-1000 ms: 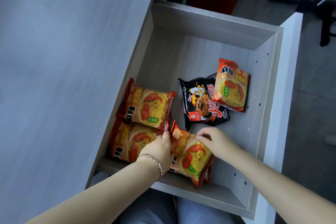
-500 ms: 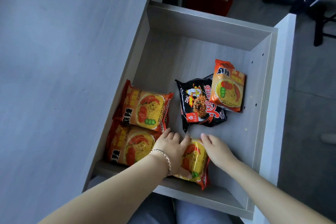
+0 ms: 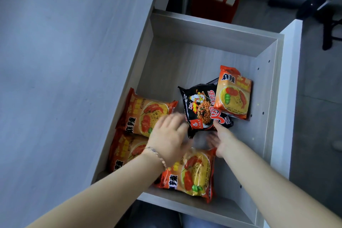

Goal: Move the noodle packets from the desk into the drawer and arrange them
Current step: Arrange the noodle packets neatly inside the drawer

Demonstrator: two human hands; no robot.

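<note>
While both hands reach toward the black noodle packet, neither grip has closed on anything: the left hand is spread, fingers loose and blurred, just left of the packet's near corner, and the right hand is likewise unclenched, its fingertips touching or almost touching the packet's near edge. All five packets lie inside the drawer; no packet shows on the part of the bench in view. Left of the left grip, two orange packets sit one behind the other along the drawer's wall, the far one and the near one. Nearer the person than both grips lies a third orange packet, flat. Beyond the right grip, a fourth orange packet overlaps the black one's far side.

These packets are probably light and crinkly, with a brittle noodle block inside and a slick film wrap. Pinching the crimped end seams, or sliding a packet flat under open palms, should avoid crushing the block; the overlapped orange packet may shift when the black one is pulled.
</note>
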